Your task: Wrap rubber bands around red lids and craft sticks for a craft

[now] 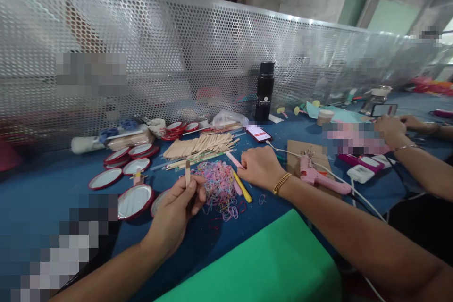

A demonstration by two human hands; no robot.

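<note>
Between the thumb and fingers of my left hand (177, 205) a wooden craft stick (187, 173) stands upright. My right hand (262, 166), with a gold chain bracelet at the wrist, has its fingers closed on a slim pale pink pen-like stick (233, 159); its lower end is hidden by the fingers. A heap of small coloured rubber bands (221, 181) lies between both hands. Beside the heap, just below my right hand, is a yellow marker (242, 187) with a pink one along it. Behind the heap are many loose craft sticks (200, 145).
Red-rimmed round lids (134, 201) lie at left. A black bottle (264, 92) stands by the perforated metal screen (219, 42), near a phone (260, 133). At right are a pink glue gun (323, 178), cables and a co-worker's hands (391, 130). A green sheet (262, 257) lies in front.
</note>
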